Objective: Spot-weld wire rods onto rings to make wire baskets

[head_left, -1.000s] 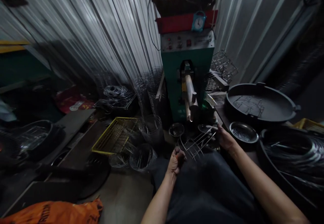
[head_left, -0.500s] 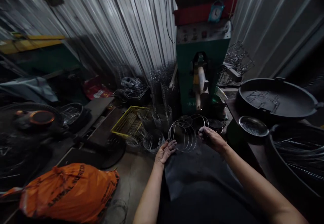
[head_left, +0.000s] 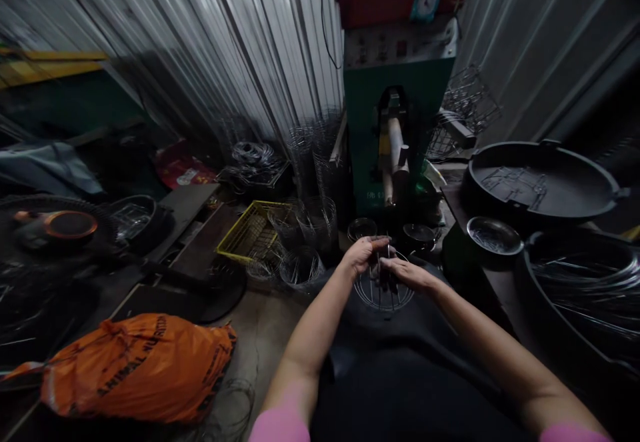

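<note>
My left hand (head_left: 364, 255) and my right hand (head_left: 406, 273) meet in front of me, fingers bent around several thin wire rings (head_left: 383, 307). The rings hang below my fingers, just above the dark apron over my lap (head_left: 400, 362). Short straight wires cross inside them; whether these are joined to the rings I cannot tell. Fingertips of both hands overlap and are partly hidden. Beyond my hands stands a green machine (head_left: 365, 135) with two thick metal arms (head_left: 398, 145), one above the other.
To the left are wire mesh cylinders (head_left: 301, 265), a yellow wire basket (head_left: 235, 250), an orange sack (head_left: 140, 369) and a fan (head_left: 60, 229). At right stand a large round pan (head_left: 575, 185), a small metal bowl (head_left: 495, 235) and a tub of wires (head_left: 590, 289).
My left hand has moved right and up to meet my right hand. The rings, spread between the hands before, are now gathered together below them. The view has tilted slightly down.
</note>
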`<state>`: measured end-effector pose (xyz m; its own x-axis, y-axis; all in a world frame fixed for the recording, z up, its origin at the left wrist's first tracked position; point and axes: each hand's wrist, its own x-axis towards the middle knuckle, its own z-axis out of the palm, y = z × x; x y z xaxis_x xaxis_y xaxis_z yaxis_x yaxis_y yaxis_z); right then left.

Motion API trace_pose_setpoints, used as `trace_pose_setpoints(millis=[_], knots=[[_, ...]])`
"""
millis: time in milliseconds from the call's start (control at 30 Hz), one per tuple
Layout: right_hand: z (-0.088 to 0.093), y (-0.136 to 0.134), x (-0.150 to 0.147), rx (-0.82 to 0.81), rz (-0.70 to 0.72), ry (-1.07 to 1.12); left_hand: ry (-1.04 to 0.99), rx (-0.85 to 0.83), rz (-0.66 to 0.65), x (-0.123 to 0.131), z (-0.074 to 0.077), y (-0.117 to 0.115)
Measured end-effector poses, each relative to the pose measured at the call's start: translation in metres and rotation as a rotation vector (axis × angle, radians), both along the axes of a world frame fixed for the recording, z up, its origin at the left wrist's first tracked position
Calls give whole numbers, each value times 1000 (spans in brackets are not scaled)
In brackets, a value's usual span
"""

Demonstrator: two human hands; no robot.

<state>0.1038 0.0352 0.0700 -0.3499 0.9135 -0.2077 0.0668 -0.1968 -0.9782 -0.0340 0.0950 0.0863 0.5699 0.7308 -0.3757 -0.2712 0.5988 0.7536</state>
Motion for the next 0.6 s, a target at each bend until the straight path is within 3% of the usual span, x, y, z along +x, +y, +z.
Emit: trace_pose_setpoints(millis=[100,167,233,333,433,500,600], knots=[[-19,13,28,77,-141,-461,29,-8,-22,6,-4,5],[-38,21,43,101,-340,-828,53,-12,-80,3,-10,9],[-61,25,48,63,-402,-1041,90,-7,-158,-4,-16,14],[-90,21,40,7,-362,-1142,246,17,-177,-16,-26,27],[-105,16,29,24,-319,-1234,398,132,65,-24,-34,38],[-108,14,26,43,-289,-1283,347,271,179,-24,-36,40],[-108,17,26,48,-239,-1344,165,522,80,-16,-34,40]])
